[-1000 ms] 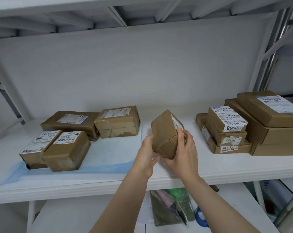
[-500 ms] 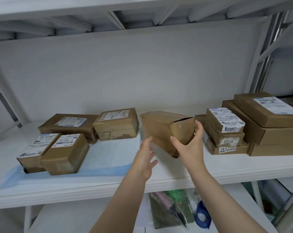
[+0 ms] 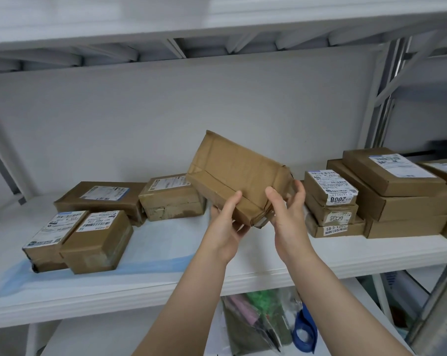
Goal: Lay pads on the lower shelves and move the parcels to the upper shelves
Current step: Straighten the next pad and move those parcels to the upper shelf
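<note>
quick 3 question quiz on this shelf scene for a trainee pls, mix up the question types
1. True or false: the tilted brown parcel lies flat on the shelf, with no hand on it.
2. What lies under the front-left parcels? A) a blue pad B) a newspaper C) a metal tray
3. Fill in: the small parcel on top of the stack just right of the hands bears the large number ____.

Key:
1. False: the left hand and the right hand both grip it, and it is tilted.
2. A
3. 2008
</note>
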